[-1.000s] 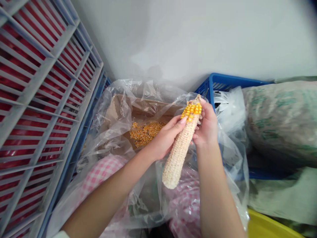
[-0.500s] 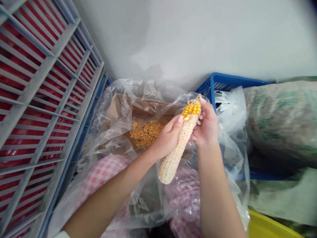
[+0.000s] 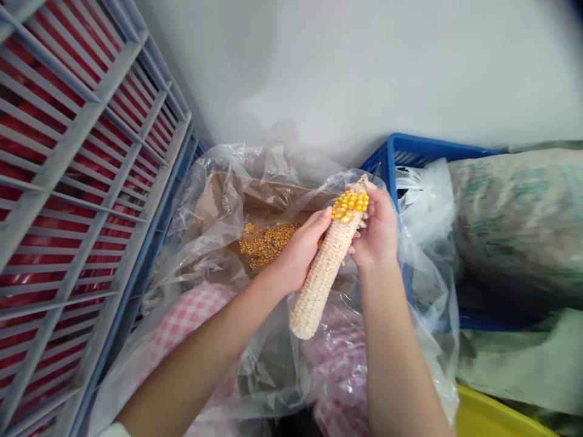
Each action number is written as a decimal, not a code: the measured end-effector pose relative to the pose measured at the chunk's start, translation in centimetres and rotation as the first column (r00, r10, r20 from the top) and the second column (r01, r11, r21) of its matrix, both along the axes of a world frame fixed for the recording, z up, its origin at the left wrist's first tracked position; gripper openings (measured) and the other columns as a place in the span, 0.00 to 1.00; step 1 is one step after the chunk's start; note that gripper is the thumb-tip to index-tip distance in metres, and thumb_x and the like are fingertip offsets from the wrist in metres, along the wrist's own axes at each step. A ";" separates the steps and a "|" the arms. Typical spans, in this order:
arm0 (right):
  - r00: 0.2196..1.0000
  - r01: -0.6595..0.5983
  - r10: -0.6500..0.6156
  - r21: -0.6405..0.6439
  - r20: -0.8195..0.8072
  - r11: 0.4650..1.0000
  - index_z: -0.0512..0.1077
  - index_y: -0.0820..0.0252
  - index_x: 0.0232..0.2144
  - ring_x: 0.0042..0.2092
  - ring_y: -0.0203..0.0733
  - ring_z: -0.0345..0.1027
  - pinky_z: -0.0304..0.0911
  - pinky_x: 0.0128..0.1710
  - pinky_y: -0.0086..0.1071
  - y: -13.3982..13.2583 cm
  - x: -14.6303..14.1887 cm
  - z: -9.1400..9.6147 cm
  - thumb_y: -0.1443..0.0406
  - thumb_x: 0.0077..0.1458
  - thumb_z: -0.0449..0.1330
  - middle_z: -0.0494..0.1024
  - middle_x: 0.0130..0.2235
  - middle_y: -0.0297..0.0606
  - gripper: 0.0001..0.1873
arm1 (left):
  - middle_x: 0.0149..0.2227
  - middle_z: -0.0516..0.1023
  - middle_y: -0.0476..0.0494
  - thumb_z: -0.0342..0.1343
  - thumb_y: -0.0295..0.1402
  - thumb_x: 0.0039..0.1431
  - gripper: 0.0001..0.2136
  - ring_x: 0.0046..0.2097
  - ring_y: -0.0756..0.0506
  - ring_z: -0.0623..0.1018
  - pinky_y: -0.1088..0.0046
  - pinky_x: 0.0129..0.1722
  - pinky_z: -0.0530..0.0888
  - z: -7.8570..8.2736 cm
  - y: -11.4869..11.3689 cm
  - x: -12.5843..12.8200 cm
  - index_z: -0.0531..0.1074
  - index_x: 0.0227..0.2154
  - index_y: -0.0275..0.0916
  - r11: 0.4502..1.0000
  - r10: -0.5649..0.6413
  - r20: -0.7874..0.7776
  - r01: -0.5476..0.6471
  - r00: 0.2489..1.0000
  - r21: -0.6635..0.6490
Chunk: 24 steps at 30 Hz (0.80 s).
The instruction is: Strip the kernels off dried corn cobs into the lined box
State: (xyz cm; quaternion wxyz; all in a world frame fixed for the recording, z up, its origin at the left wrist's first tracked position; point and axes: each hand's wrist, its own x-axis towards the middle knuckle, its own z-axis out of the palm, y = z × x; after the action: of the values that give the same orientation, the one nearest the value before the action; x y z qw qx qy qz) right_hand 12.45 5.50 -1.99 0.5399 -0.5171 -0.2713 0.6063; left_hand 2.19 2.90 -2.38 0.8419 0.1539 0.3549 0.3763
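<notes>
Fingers (image 3: 320,222) against both sides of the mostly bare corncob (image 3: 331,254)

It looks like a storeroom or storage corner: a grey crate (image 3: 96,111) fills the left of the frame, a blue crate (image 3: 392,156) and bulging sack (image 3: 523,224) crowd the right, and a carton (image 3: 262,189) sits mid-frame below a pale wall (image 3: 364,73).
</notes>
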 end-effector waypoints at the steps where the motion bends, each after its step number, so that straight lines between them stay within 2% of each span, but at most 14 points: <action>1: 1.000 0.020 -0.020 0.009 -0.008 1.000 0.67 0.54 0.22 0.14 0.29 0.48 0.47 0.11 0.25 0.0 -0.1 -0.2 0.52 0.46 0.56 0.52 0.13 0.25 0.14 | 0.26 0.72 0.47 0.47 0.45 0.57 0.18 0.22 0.53 0.71 0.79 0.20 0.68 -0.1 0.0 0.0 0.66 0.41 0.36 1.000 -0.008 -0.004 0.008 1.000 -0.008; 4: 0.997 0.070 -0.069 0.020 -0.044 0.997 0.69 0.54 0.24 0.17 0.31 0.55 0.53 0.14 0.26 0.2 -0.3 -0.6 0.51 0.45 0.57 0.57 0.14 0.26 0.14 | 0.25 0.71 0.48 0.48 0.46 0.56 0.17 0.20 0.54 0.69 0.79 0.19 0.66 -0.2 -0.1 0.1 0.67 0.40 0.37 1.000 0.005 -0.044 -0.004 0.999 0.022; 8: 0.993 0.106 -0.104 0.029 -0.050 0.994 0.69 0.54 0.24 0.21 0.34 0.62 0.57 0.17 0.28 0.4 -0.3 -1.3 0.50 0.46 0.57 0.63 0.17 0.28 0.15 | 0.27 0.72 0.48 0.50 0.38 0.56 0.11 0.22 0.55 0.70 0.79 0.22 0.66 0.1 -0.2 0.1 0.68 0.37 0.36 0.995 0.062 -0.069 -0.056 0.996 0.083; 12: 0.986 0.156 -0.153 0.046 -0.063 0.987 0.70 0.54 0.24 0.24 0.35 0.65 0.61 0.20 0.29 0.6 0.0 -1.6 0.53 0.47 0.57 0.68 0.20 0.30 0.13 | 0.29 0.73 0.48 0.53 0.33 0.54 0.10 0.25 0.54 0.71 0.80 0.25 0.67 0.3 -0.3 0.1 0.70 0.38 0.35 0.995 0.046 -0.057 -0.040 0.997 0.096; 16: 0.988 0.135 -0.132 0.030 -0.083 0.990 0.70 0.55 0.24 0.24 0.35 0.65 0.61 0.20 0.29 0.5 -0.2 -1.3 0.53 0.47 0.57 0.67 0.19 0.30 0.13 | 0.25 0.71 0.48 0.52 0.42 0.53 0.15 0.22 0.54 0.69 0.78 0.21 0.64 -0.2 0.1 -0.1 0.71 0.38 0.36 0.999 -0.040 0.024 0.040 0.999 -0.007; 19: 0.990 0.105 -0.105 -0.003 -0.090 0.994 0.70 0.56 0.24 0.23 0.34 0.63 0.60 0.20 0.29 0.3 -0.6 -1.2 0.52 0.47 0.57 0.64 0.18 0.29 0.14 | 0.22 0.69 0.49 0.51 0.47 0.52 0.18 0.20 0.54 0.67 0.78 0.20 0.64 -0.5 0.3 0.0 0.70 0.36 0.36 0.996 -0.047 0.016 0.048 0.999 -0.076; 24: 0.990 0.098 -0.101 -0.027 -0.100 0.995 0.68 0.56 0.22 0.22 0.34 0.61 0.60 0.20 0.29 0.3 -0.4 -1.5 0.53 0.47 0.57 0.62 0.16 0.28 0.14 | 0.25 0.70 0.49 0.51 0.37 0.54 0.09 0.21 0.55 0.68 0.78 0.21 0.65 -0.1 0.0 0.1 0.69 0.34 0.36 0.998 0.027 0.007 -0.027 1.000 -0.063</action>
State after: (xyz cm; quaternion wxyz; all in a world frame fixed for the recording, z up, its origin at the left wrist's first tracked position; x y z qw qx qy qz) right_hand 12.05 5.77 -3.52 0.5767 -0.5046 -0.2108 0.6070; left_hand 2.31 2.90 -2.47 0.8425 0.1210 0.3655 0.3767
